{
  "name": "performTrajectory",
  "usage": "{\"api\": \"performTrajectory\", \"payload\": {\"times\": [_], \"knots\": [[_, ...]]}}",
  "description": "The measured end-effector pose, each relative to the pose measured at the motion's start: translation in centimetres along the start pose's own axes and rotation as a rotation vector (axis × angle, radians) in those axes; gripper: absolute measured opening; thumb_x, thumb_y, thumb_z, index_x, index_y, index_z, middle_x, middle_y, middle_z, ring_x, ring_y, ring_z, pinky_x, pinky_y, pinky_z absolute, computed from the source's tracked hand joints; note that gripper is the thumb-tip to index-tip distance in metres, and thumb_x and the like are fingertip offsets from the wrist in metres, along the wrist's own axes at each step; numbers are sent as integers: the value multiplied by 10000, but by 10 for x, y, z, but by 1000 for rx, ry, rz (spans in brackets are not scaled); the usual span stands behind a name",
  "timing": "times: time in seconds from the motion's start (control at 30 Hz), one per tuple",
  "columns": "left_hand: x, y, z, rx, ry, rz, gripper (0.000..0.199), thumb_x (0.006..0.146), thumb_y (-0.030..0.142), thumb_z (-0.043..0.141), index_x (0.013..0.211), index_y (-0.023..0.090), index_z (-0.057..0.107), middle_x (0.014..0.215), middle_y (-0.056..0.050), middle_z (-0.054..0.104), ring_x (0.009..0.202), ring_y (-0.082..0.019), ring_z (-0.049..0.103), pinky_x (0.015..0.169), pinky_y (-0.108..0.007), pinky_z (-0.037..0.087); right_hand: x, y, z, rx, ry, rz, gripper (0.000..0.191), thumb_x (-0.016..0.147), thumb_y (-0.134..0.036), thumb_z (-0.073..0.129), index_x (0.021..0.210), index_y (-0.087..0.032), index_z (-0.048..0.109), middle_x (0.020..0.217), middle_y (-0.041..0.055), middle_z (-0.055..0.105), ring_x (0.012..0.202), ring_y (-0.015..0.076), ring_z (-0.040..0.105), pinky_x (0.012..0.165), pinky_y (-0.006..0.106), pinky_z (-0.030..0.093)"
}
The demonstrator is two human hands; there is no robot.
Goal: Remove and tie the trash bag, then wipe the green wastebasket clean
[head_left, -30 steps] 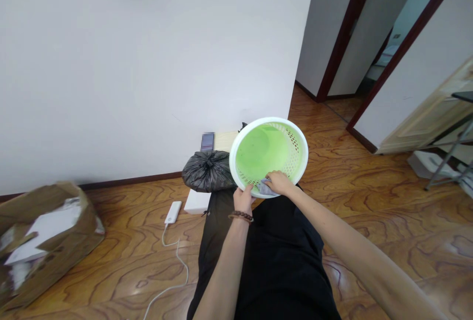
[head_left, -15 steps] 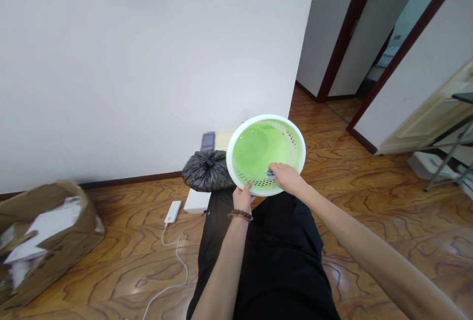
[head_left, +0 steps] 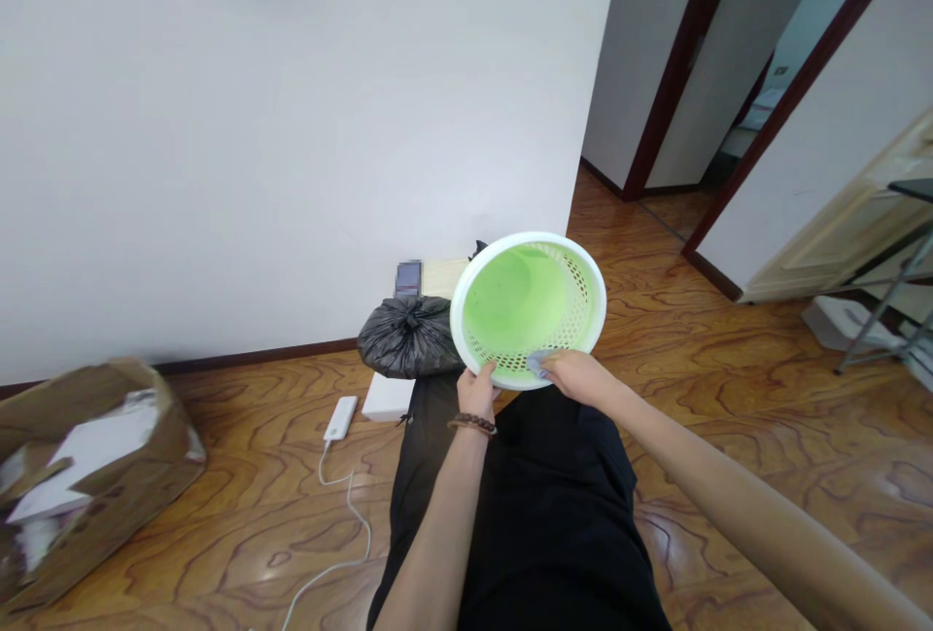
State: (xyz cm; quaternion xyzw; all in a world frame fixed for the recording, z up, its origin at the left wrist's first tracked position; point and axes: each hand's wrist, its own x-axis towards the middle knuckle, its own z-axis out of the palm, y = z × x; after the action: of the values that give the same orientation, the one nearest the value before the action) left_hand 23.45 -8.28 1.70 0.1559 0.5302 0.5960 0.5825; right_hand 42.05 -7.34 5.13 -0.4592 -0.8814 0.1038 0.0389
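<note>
A round green plastic basket (head_left: 519, 296) with a white rim and perforated sides is tilted toward me above my lap. My left hand (head_left: 477, 392) grips its near rim, thumb inside and fingers beneath. In my right hand (head_left: 575, 375) is a small greyish-blue cloth (head_left: 537, 362), pressed to the perforated inner wall near the front of the rim. Part of the cloth is hidden by the fingers. A tied black plastic bag (head_left: 409, 335) lies just left of the basket.
A phone-like device (head_left: 409, 278) rests by the wall behind the bag. On the wooden floor are a white box (head_left: 388, 399), a white power strip (head_left: 341, 417) with its cord, and an open cardboard box (head_left: 109, 475) of papers at left. A metal-legged stool (head_left: 893, 291) stands at right.
My right hand has moved down and slightly right with the cloth, from inside the basket to the wall near its front rim. The left hand keeps its hold on the rim.
</note>
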Motion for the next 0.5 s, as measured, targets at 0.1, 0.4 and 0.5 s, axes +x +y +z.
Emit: {"api": "performTrajectory", "payload": {"times": [0.1, 0.4, 0.5], "knots": [[-4, 2, 4, -35, 0, -1, 252, 697, 116, 630, 947, 93, 610, 952, -156, 666, 771, -206, 661, 686, -373, 541, -6, 4, -1, -80, 63, 92, 272, 885, -217, 387, 961, -141, 637, 989, 127, 653, 990, 229, 568, 889, 335, 386], [-10, 5, 10, -141, -6, -1, 219, 674, 105, 633, 891, 94, 611, 776, -81, 677, 660, -172, 654, 677, -343, 543, 3, -52, 23, 161, 252, -60, 380, 899, -236, 393, 1269, -171, 458, 1240, 96, 545, 1134, 184, 484, 951, 333, 369], [-9, 2, 10, -137, -20, -16, 246, 690, 107, 634, 935, 91, 615, 803, -93, 683, 675, -178, 658, 682, -344, 545, 2, -47, 26, 53, 234, -56, 400, 897, -179, 373, 1291, -179, 445, 1267, 90, 529, 1160, 188, 459, 961, 344, 353]]}}
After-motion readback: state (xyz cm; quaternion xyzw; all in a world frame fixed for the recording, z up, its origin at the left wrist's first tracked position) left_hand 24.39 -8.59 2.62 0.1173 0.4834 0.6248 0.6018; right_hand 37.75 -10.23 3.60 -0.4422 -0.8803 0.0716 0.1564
